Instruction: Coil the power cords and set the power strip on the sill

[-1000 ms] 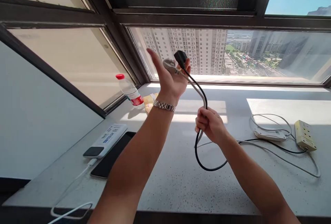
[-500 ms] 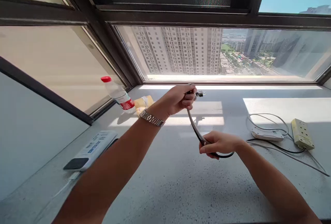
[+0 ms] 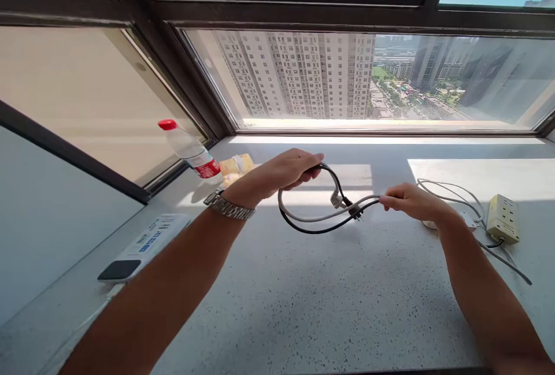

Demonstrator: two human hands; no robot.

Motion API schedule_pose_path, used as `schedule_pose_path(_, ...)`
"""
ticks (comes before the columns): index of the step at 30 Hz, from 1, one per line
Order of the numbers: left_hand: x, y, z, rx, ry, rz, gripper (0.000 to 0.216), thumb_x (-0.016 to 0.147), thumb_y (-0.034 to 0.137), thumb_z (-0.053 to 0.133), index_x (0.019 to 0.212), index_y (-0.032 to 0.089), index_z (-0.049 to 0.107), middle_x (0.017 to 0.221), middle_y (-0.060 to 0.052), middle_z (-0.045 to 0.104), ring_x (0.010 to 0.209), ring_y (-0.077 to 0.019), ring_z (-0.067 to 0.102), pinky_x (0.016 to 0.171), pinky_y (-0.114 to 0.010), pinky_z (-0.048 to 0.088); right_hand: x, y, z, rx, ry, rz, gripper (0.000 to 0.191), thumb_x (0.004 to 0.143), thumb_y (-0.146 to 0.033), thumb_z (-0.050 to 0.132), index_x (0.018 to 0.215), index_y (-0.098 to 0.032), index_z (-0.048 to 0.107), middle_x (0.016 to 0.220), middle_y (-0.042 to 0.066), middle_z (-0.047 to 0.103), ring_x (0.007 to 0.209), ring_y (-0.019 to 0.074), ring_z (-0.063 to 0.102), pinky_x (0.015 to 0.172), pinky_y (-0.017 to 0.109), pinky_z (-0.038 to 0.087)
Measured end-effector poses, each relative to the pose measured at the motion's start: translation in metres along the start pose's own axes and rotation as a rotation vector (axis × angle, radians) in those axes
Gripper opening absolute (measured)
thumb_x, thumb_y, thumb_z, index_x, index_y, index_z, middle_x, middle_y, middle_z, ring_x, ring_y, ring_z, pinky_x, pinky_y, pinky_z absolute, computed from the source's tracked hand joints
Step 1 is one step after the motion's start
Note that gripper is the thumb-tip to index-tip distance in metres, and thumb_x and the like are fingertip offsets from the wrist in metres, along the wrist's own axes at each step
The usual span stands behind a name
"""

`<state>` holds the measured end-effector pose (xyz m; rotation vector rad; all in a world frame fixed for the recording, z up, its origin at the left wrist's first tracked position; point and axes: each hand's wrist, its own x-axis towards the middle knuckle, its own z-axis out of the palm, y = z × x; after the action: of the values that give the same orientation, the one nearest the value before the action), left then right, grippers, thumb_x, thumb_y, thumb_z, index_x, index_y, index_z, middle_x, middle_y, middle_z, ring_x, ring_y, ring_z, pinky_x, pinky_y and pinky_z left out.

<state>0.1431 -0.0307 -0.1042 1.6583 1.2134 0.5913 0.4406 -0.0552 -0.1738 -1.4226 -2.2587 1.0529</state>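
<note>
left hand [image 3: 288, 170]: fist closed on top of the looped cords
right hand [image 3: 407, 201]: pinching both cords
cords: black cord [image 3: 321, 229] and grey cord [image 3: 303, 217] loop above the sill [image 3: 303, 300], plugs [image 3: 344, 201] hanging inside
right: power strip [image 3: 503, 226]

A high-rise flat or office is showing here: a wide dark-framed window [image 3: 347, 11] is filling the upper frame, looking out on apartment towers [image 3: 299, 74]. Below it a speckled stone table [image 3: 303, 305] is carrying a water bottle [image 3: 186, 147] at middle left and a power strip [image 3: 503, 226] at right.
</note>
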Motion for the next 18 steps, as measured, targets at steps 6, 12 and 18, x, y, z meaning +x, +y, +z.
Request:
schedule_pose_path(6, -0.003, 0.001, 0.063, -0.066, -0.456, -0.094, 0.047, 0.079, 0.061, 0.063, 0.068, 0.015, 0.061, 0.056, 0.002, 0.041, 0.042, -0.0056, 0.024, 0.037, -0.021, 0.016, 0.007, -0.002, 0.009, -0.193, 0.396, 0.174, 0.055, 0.087, -0.069, 0.041, 0.06, -0.02, 0.041, 0.052, -0.003, 0.035, 0.048, 0.01, 0.031, 0.051, 0.027, 0.021)
schedule_pose_path(12, 0.02, -0.01, 0.12, -0.698, -0.251, -0.193, 0.052, 0.073, 0.067, 0.066, 0.073, 0.016, 0.055, 0.062, 0.004, 0.043, 0.044, -0.0043, 0.028, 0.039, -0.018, 0.015, -0.011, -0.043, 0.035, -0.314, 0.554, 0.15, 0.029, 0.093, -0.042, 0.041, 0.079, -0.019, 0.053, 0.067, 0.004, 0.056, 0.054, 0.0138, 0.041, 0.053, 0.027, 0.023)
schedule_pose_path(18, 0.041, 0.006, 0.12, -0.925, 0.134, -0.081, 0.032, 0.083, 0.042, 0.068, 0.068, 0.015, 0.059, 0.063, 0.0, 0.058, 0.055, -0.0089, 0.053, 0.052, -0.022, 0.042, -0.008, -0.057, 0.062, -0.202, 0.551, -0.068, 0.045, 0.089, -0.027, 0.042, 0.134, -0.019, 0.041, 0.107, 0.014, 0.063, 0.062, 0.017, 0.054, 0.055, 0.028, 0.031)
